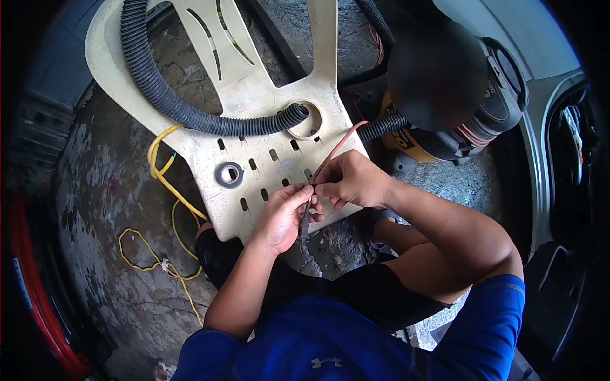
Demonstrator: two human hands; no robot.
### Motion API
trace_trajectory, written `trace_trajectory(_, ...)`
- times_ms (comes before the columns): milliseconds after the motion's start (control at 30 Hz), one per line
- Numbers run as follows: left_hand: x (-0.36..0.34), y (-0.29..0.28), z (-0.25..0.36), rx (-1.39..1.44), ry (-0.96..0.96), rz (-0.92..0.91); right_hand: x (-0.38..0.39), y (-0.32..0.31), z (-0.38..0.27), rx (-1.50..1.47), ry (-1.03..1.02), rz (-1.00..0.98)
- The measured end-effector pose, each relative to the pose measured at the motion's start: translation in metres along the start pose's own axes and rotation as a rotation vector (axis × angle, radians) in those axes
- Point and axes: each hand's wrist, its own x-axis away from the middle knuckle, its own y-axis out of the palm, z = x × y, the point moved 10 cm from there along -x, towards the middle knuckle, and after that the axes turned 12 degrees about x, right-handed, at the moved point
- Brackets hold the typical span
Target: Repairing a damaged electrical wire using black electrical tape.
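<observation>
My left hand (287, 214) and my right hand (353, 182) meet over the front edge of a cream plastic chair (260, 101). Both pinch a thin reddish cord (343, 138) between thumb and fingers. From the left hand a dark plug-like end (304, 227) hangs down; its exact kind is hard to make out. The pinched spot itself is mostly covered by fingertips. Left of the hands, a roll of black tape (220, 180) lies flat on the seat. Farther back, a black ribbed hose (210, 124) rests across the chair, its end at a cream ring (307, 135).
A yellow and black shop vacuum (432, 143) stands at the right, with reddish cord wrapped on it. Yellow cord (181, 195) loops over the chair's left side and onto the cracked concrete floor (114, 209). An open car door frame (540, 165) is at far right.
</observation>
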Motion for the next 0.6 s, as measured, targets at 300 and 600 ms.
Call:
trace_trajectory(300, -0.008, 0.008, -0.004, 0.025, -0.039, -0.077, 0.008, -0.016, -0.024, 0.250, -0.050, 0.150)
trace_trajectory(600, -0.007, 0.004, -0.005, 0.052, 0.030, -0.088, 0.009, -0.026, -0.024, 0.400, -0.065, 0.225)
